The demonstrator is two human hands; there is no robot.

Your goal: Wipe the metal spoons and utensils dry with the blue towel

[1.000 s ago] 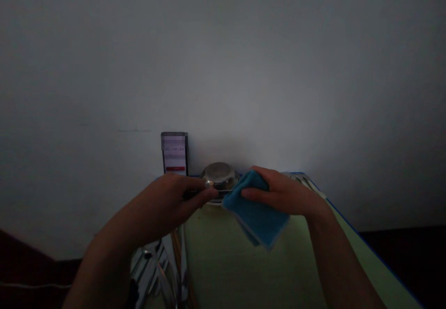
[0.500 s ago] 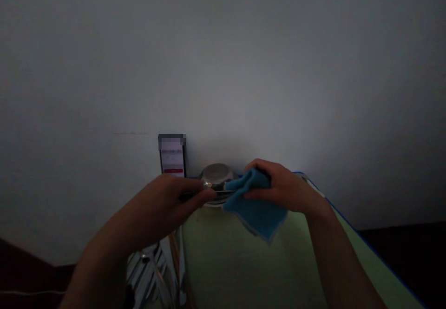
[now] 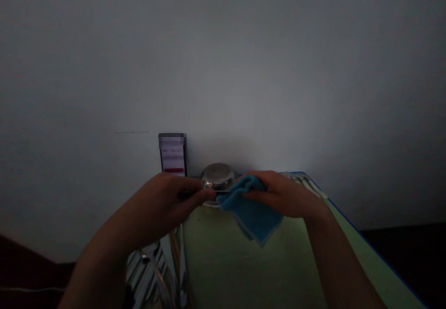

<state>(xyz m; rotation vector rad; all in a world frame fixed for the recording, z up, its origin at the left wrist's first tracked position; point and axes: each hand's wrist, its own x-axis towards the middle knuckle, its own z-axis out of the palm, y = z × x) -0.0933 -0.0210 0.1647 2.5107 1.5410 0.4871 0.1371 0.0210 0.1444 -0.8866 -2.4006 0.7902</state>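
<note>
My left hand (image 3: 174, 198) is closed, with thumb and fingers pinching a thin, straight metal utensil (image 3: 223, 192); most of it is covered, so its exact kind cannot be made out. A folded blue cloth (image 3: 259, 218) is gripped in my right hand (image 3: 287, 192). The cloth wraps the utensil's right end, and its loose corner hangs down over the green table (image 3: 244, 272). Just behind the utensil, an upturned metal bowl (image 3: 219, 175) rests by the wall.
A phone (image 3: 173, 159) leans upright against the pale wall (image 3: 244, 67). Several metal utensils (image 3: 153, 272) lie at the lower left, with wooden sticks (image 3: 174, 251) beside them. More light-coloured cutlery (image 3: 308, 182) lies at the table's far right corner.
My right hand and the cloth have moved slightly left and down along the utensil. My left hand has stayed almost still.
</note>
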